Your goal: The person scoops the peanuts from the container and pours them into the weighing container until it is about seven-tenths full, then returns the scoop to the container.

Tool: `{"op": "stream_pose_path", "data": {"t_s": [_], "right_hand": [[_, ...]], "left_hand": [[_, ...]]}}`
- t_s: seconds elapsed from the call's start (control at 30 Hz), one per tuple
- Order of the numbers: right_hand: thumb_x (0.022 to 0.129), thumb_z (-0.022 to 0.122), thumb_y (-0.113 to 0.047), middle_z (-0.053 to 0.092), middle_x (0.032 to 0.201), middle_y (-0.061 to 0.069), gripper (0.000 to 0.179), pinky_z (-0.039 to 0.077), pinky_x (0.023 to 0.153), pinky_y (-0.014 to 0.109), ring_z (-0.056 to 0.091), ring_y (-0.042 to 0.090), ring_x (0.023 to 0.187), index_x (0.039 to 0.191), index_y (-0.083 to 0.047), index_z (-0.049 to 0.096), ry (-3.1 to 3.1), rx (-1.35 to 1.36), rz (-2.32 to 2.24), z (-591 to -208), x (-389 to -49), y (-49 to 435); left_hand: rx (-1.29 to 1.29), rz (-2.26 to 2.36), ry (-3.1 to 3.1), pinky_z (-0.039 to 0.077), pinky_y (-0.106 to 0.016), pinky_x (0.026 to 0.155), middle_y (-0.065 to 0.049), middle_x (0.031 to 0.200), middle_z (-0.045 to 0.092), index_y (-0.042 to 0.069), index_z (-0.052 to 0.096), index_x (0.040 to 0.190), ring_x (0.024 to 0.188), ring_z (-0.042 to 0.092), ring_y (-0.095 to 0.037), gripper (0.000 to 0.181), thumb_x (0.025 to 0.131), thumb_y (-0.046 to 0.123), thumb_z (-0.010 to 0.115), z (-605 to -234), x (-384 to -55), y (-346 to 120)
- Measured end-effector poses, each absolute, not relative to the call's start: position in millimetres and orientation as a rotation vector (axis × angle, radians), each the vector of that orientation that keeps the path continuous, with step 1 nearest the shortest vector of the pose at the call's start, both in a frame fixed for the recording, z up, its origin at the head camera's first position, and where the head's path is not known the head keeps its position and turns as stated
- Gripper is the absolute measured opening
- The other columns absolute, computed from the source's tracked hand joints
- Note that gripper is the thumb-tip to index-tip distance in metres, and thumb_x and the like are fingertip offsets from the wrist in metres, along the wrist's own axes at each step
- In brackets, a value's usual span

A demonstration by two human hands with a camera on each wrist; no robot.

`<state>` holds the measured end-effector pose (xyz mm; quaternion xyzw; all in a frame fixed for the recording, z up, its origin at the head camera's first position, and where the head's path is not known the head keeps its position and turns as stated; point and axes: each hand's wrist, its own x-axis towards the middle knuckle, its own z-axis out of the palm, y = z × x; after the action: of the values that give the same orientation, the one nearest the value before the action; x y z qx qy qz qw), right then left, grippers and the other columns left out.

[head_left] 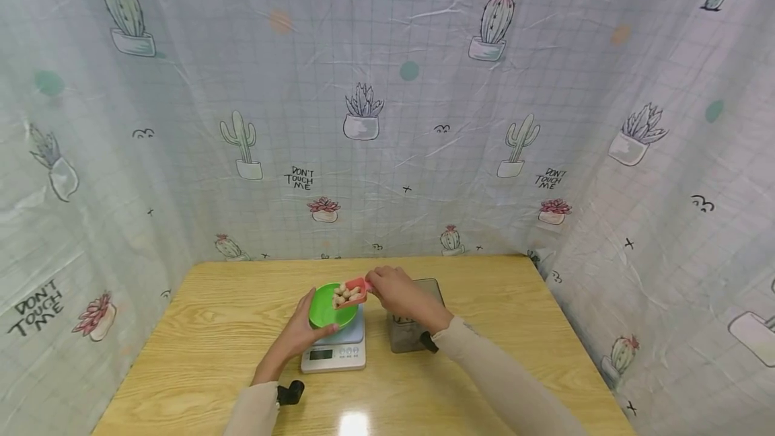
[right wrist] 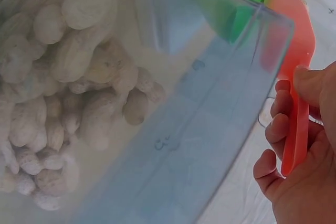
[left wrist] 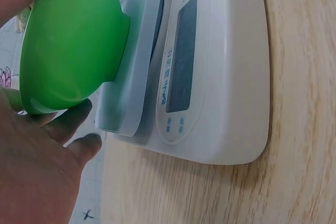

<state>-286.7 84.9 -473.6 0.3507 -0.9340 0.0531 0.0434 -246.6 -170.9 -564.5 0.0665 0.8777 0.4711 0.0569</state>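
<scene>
My left hand point(head_left: 298, 330) holds a green bowl point(head_left: 322, 308) by its side, fingers and thumb spread around the rim. In the left wrist view the bowl point(left wrist: 73, 40) stands with its foot against the platform of a white kitchen scale point(left wrist: 236, 77). My right hand point(head_left: 402, 295) grips the handle of a small red scoop point(right wrist: 296, 45), its fingers wrapped round it. Peanuts point(head_left: 345, 295) in their shells fill the scoop, which is over the right part of the bowl. The digits on the scale's display point(head_left: 321, 354) are too small to read.
Right of the scale stands a see-through bin point(head_left: 404, 340), partly hidden under my right forearm. More unshelled peanuts point(right wrist: 100, 72) lie inside it. The wooden table point(head_left: 230, 315) meets a cactus-print curtain point(head_left: 387, 173) at the back and sides.
</scene>
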Motion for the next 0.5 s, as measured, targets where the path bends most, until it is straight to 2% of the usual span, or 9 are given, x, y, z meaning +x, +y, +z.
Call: {"op": "stream_pose_path", "data": {"t_s": [0.33,0.5], "right_hand": [[0.103,0.051,-0.026,0.066,0.105,-0.003,0.019,0.050,0.084,0.034,0.062,0.015,0.100,0.115,-0.018,0.062,-2.895,1.079,-0.039,-470.4,-289.8,67.1],[0.102,0.053,-0.025,0.067,0.108,-0.002,0.020,0.051,0.085,0.033,0.063,0.015,0.101,0.119,-0.019,0.063,-2.905,1.082,-0.161,-462.5,-290.3,60.6]], "left_hand": [[0.205,1.428,2.681,0.024,-0.066,0.114,-0.026,0.161,0.014,0.000,0.009,0.157,0.146,0.020,-0.050,0.113,0.080,0.041,0.080,-566.3,-246.2,-170.9],[0.195,1.442,2.654,0.022,-0.066,0.115,-0.025,0.162,0.012,0.001,0.007,0.157,0.147,0.017,-0.050,0.114,0.080,0.040,0.080,-567.2,-246.4,-171.7]]}}
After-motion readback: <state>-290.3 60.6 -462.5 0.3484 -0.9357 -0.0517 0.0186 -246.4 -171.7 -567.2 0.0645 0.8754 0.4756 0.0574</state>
